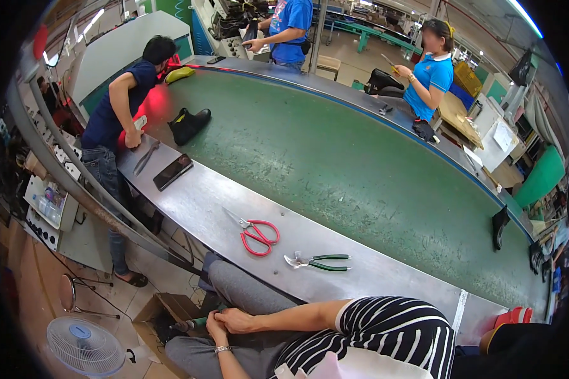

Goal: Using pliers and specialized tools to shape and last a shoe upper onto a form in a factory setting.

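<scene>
Low in the head view, above my grey-trousered lap, my left hand (216,327) and my right hand (237,321) meet with fingers closed together. Just left of the fingertips shows a slim green and grey thing (195,323); its kind is unclear, and so is whether I hold it or it lies beyond. What the fingers close on is hidden. Ahead, on the metal edge of the bench (234,199), rest red-handled scissors (259,237) with slightly parted handles. Right of them lie pliers (319,261) with green handles.
A black phone (173,172) lies farther left on the metal edge. On the green conveyor belt (310,164) stand a black boot (189,126) and other shoes. A cardboard box (171,306) and a fan (85,346) stand at lower left. Several people work around the belt.
</scene>
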Available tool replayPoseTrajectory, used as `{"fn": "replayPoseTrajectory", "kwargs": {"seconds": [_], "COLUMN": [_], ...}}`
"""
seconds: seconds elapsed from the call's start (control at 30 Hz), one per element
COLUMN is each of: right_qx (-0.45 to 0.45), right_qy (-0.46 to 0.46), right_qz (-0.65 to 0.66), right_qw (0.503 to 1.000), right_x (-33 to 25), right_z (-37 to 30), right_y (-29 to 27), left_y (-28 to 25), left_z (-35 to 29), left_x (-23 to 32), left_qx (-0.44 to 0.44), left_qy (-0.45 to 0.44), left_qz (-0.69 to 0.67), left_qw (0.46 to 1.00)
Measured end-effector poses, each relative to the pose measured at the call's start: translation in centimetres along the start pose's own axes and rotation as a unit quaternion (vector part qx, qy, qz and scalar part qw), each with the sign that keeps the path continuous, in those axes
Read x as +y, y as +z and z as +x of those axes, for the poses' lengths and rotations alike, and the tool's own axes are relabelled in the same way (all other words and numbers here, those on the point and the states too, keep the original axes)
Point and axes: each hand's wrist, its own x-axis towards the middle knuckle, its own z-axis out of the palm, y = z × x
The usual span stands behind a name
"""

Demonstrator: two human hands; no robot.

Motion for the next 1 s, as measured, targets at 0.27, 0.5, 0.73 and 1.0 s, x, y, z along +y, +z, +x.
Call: {"fn": "replayPoseTrajectory", "kwargs": {"seconds": [0.27,0.5,0.73,1.0], "right_qx": [0.009,-0.046,0.046,0.050], "right_qy": [-0.040,-0.025,-0.024,-0.008], "right_qz": [0.082,0.048,0.124,0.083], "right_qw": [0.996,0.998,0.991,0.995], "right_x": [-1.6,-1.7,-1.9,-2.4], "right_z": [0.7,1.0,0.6,0.9], "right_y": [-1.0,-1.2,-2.8,-0.3], "left_y": [-1.0,-0.7,0.0,-0.8], "left_z": [-0.7,-0.8,-0.6,-1.5], "left_x": [1.5,-0.5,1.9,1.3], "left_qx": [0.042,0.035,-0.049,-0.010], "left_qy": [-0.027,-0.016,-0.029,0.028], "left_qz": [-0.085,-0.085,-0.016,0.079], "left_qw": [0.995,0.996,0.998,0.996]}}
